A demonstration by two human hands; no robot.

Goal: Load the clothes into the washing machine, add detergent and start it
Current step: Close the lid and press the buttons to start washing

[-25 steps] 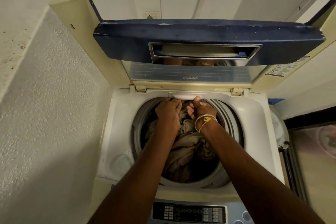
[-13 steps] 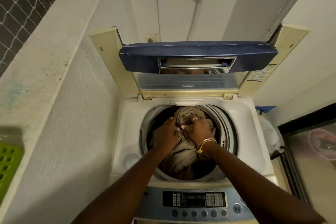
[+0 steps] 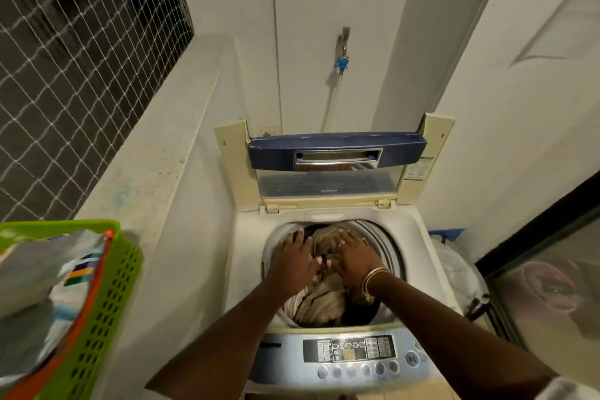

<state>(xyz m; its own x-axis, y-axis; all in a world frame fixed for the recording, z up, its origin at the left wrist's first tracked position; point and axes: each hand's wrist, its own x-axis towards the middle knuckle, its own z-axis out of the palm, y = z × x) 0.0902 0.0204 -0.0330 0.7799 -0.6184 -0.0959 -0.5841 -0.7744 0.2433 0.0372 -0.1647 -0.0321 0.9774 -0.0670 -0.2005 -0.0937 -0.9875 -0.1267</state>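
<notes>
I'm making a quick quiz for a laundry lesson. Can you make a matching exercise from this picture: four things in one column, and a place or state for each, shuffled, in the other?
Things
1. lid
2. clothes
3. basket
4. bracelets

Places or states
A. on the ledge at the left, green
B. raised open at the back of the washing machine
C. on the right hand's wrist
D. inside the drum, under both hands

Pairs: 1-B, 2-D, 3-A, 4-C. The left hand lies flat on the clothes too.
</notes>
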